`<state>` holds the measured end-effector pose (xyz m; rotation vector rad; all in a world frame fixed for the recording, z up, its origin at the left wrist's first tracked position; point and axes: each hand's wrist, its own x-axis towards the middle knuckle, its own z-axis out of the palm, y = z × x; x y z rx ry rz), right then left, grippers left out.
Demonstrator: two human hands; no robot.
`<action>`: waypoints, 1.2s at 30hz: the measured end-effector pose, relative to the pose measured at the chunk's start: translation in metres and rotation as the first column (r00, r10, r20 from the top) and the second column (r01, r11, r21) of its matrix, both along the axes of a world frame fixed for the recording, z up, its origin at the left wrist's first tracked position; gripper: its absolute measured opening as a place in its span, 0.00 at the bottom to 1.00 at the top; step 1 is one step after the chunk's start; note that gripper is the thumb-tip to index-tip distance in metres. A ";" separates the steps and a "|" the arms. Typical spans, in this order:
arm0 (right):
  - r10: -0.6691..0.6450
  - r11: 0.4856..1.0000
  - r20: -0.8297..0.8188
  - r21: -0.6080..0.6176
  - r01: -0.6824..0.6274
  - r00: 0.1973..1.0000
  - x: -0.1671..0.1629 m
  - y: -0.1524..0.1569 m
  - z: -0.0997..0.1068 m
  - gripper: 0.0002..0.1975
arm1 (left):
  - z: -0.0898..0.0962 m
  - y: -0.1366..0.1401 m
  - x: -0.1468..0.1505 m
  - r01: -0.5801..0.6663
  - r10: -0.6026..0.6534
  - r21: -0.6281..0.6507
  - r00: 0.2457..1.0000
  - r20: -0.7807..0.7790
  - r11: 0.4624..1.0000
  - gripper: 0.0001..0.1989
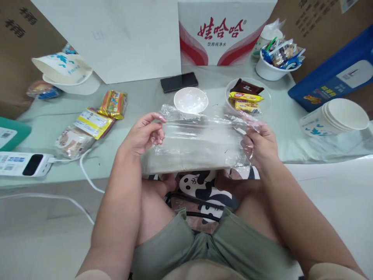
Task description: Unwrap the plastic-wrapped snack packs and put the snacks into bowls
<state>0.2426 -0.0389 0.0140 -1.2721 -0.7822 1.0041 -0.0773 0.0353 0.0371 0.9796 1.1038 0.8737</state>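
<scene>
A sheet of clear plastic film [189,134] is stretched between my two hands above the table's front edge. My left hand [145,134] pinches its left end between thumb and forefinger, the other fingers curled. At the right end, my right hand [259,142] is closed on the crumpled film; a small pale strip pokes out near its thumb. Just beyond the film stands a white paper bowl [190,101], whose lower edge the film partly overlaps. To the right of the bowl, a clear round dish [264,87] holds several wrapped snacks [246,96].
A black phone [179,82] lies behind the bowl. Wrapped snacks [93,122] and a power strip [26,164] with a white cable are at left. Stacked paper cups [335,118], a snack-filled white tub [271,68] and a blue box [335,74] are at right. Cartons [221,35] stand behind.
</scene>
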 end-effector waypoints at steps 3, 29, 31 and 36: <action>0.047 0.998 -0.061 0.053 -0.043 0.997 0.005 -0.004 0.007 0.18 | 0.000 0.001 0.001 -0.126 0.124 0.006 0.984 0.130 0.992 0.07; -0.027 0.977 0.766 0.157 -0.146 0.642 0.003 0.008 0.008 0.07 | -0.009 0.001 0.004 0.219 -0.218 0.092 0.976 -0.022 0.971 0.22; 0.132 0.948 0.727 0.107 -0.301 0.674 -0.011 0.019 0.010 0.14 | -0.005 0.000 0.004 0.256 -0.259 0.126 0.966 0.010 0.958 0.22; 0.581 0.729 0.552 -0.027 -0.684 0.598 -0.058 0.046 0.010 0.32 | 0.000 -0.003 0.001 0.339 -0.358 0.180 0.930 0.085 0.923 0.22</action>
